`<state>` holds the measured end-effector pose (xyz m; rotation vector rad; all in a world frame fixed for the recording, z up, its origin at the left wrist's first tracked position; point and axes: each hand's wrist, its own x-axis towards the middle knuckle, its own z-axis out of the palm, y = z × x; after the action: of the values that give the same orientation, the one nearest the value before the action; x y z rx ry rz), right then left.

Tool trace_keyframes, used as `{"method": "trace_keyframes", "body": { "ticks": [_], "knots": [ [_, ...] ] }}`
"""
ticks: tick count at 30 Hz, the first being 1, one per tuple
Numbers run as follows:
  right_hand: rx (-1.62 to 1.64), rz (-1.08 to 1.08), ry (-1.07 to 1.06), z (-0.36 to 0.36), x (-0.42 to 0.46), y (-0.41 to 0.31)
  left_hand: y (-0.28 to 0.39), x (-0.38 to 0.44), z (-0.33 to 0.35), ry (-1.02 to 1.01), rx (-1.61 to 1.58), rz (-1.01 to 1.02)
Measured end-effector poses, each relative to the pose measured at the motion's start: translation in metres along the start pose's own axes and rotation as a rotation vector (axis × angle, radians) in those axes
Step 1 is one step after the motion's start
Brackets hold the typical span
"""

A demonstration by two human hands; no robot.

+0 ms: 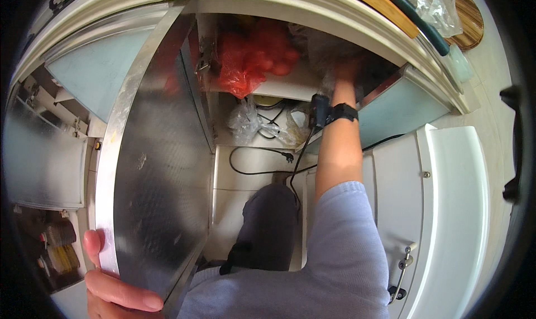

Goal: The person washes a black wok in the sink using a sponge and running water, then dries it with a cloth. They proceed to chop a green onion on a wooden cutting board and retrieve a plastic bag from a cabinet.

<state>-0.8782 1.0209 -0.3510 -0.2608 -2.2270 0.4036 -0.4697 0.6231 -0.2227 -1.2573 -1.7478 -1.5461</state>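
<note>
My left hand (pixel 115 291) grips the metal-framed edge of an open cabinet door (pixel 155 164) at lower left. Its fingers wrap over the frame. My right arm reaches into the dark cabinet (pixel 276 86), and a black strap (pixel 342 112) with a small black device circles that wrist. My right hand (pixel 348 70) is blurred and in shadow beside clear plastic bags (pixel 320 42) on the upper shelf; whether its fingers hold anything cannot be made out. A red plastic bag (pixel 255 55) with rounded contents lies to its left.
Crumpled clear plastic bags (pixel 247 120) lie on the lower shelf. A black power cord with a plug (pixel 287 156) loops across the tiled floor before my leg (pixel 270 222). A white appliance (pixel 454 201) stands at right. A knife handle (pixel 423 26) lies along the counter's edge.
</note>
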Motion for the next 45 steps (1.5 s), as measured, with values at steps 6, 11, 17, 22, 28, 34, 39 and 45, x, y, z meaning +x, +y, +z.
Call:
{"method": "trace_keyframes", "body": {
  "ticks": [6,11,17,22,28,34,39,45],
  "knots": [
    [0.445,-0.019,0.052,-0.001,0.041,0.040,0.008,0.006,-0.003,-0.019,0.077,-0.100],
    [0.756,0.124,0.028,-0.055,-0.014,0.005,0.013,0.004,0.002,0.025,0.134,-0.155],
    [0.146,0.035,0.360,-0.020,-0.041,-0.003,0.015,0.002,0.012,0.131,0.186,-0.177],
    [0.276,0.085,-0.282,-0.035,-0.070,-0.048,0.016,0.000,0.015,0.187,0.214,-0.190],
    [-0.189,-0.550,-0.447,-0.043,-0.122,-0.063,0.016,0.001,0.017,0.215,0.218,-0.187],
    [0.326,-0.152,-0.189,-0.051,-0.090,-0.053,0.017,-0.001,0.018,0.239,0.227,-0.199],
    [0.112,0.077,0.226,-0.082,-0.052,-0.053,0.015,-0.001,0.024,0.293,0.232,-0.192],
    [-0.301,-0.245,-0.270,-0.032,-0.013,-0.043,0.004,0.001,0.028,0.341,0.158,-0.050]
  ]
}}
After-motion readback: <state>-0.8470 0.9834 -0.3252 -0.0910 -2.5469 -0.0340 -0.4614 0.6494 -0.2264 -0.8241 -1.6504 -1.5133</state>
